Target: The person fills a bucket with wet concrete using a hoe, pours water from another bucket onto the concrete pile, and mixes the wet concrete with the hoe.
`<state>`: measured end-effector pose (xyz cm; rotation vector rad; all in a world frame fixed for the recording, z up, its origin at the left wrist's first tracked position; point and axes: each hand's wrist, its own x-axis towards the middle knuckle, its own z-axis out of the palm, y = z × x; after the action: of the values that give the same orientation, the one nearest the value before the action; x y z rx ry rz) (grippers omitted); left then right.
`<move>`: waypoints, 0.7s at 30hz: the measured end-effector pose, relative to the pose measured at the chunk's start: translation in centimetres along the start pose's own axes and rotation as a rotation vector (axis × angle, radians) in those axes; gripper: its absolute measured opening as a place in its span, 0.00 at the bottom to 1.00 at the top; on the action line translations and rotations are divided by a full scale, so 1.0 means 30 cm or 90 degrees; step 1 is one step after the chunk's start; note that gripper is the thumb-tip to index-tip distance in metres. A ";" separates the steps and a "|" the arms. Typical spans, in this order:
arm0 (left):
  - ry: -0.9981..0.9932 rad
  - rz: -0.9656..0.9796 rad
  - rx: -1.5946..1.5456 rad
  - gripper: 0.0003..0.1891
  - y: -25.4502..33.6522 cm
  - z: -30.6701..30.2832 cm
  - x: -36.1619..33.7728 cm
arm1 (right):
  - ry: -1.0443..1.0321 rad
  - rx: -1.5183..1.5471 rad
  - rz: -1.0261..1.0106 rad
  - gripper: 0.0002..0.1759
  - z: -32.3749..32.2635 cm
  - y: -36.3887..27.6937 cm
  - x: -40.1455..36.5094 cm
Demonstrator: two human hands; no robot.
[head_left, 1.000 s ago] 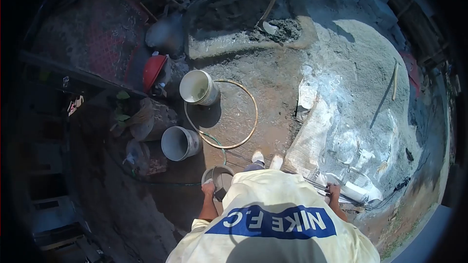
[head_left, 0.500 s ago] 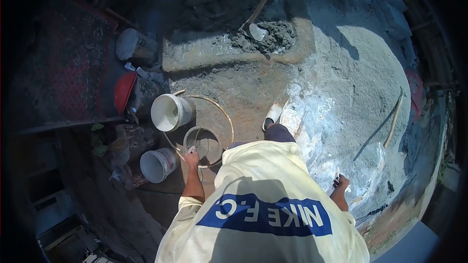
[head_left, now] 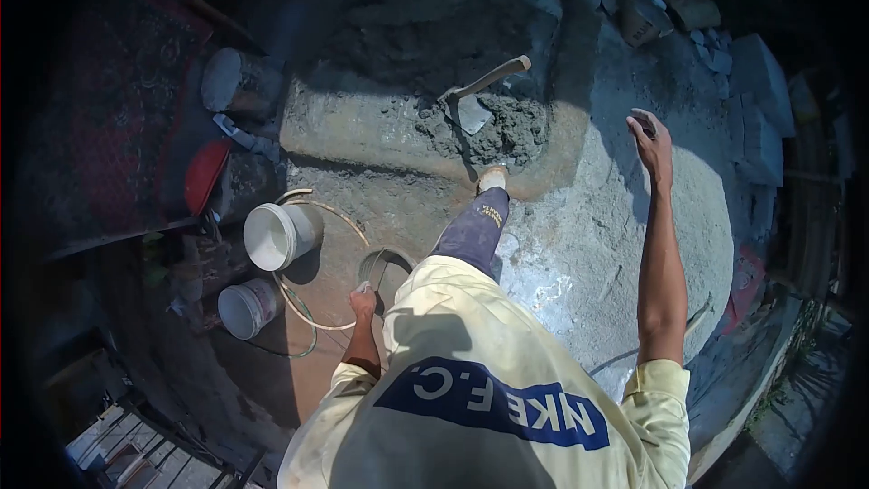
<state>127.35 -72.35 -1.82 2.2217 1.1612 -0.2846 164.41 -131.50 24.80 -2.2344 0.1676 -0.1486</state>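
Observation:
My left hand [head_left: 363, 301] is closed around the thin wire handle of a grey bucket [head_left: 399, 258], which hangs by my left leg, partly hidden by my shirt. Stretched far forward, my right hand [head_left: 650, 136] holds nothing, its fingers slightly curled and apart above a pale grey sand heap [head_left: 579, 244]. To the left of that hand, a hoe [head_left: 493, 79] with a wooden handle rests its blade in wet grey mortar [head_left: 520, 131]. My foot [head_left: 492, 179] is at the near edge of the mixing bed.
Two white buckets [head_left: 282, 235] [head_left: 251, 308] lie tilted at the left, beside a looped hose [head_left: 339, 213]. A red basin [head_left: 207, 177] leans farther back. Pale blocks [head_left: 759, 136] are stacked at the far right. A stick [head_left: 699, 317] lies on the sand.
My right hand has swung from beside my hip to far forward. One foot has stepped ahead to the mixing bed's edge. My left hand still holds the grey bucket's handle.

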 end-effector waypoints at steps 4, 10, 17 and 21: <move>-0.119 0.256 0.024 0.09 -0.050 0.163 -0.010 | -0.096 -0.131 0.059 0.18 -0.033 0.107 0.200; 0.166 -0.055 0.081 0.17 0.385 0.199 -0.279 | -0.243 -0.192 0.237 0.16 -0.220 0.510 0.195; 0.060 -0.237 0.076 0.18 0.657 0.219 -0.430 | -0.326 -0.072 0.468 0.15 -0.243 0.645 0.262; 0.226 -0.271 -0.127 0.12 0.800 0.265 -0.572 | -0.461 -0.071 0.412 0.12 -0.146 0.655 0.568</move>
<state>137.09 -98.97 9.56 1.8804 1.7732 0.0614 179.10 -149.90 12.92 -2.0846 0.4880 1.0167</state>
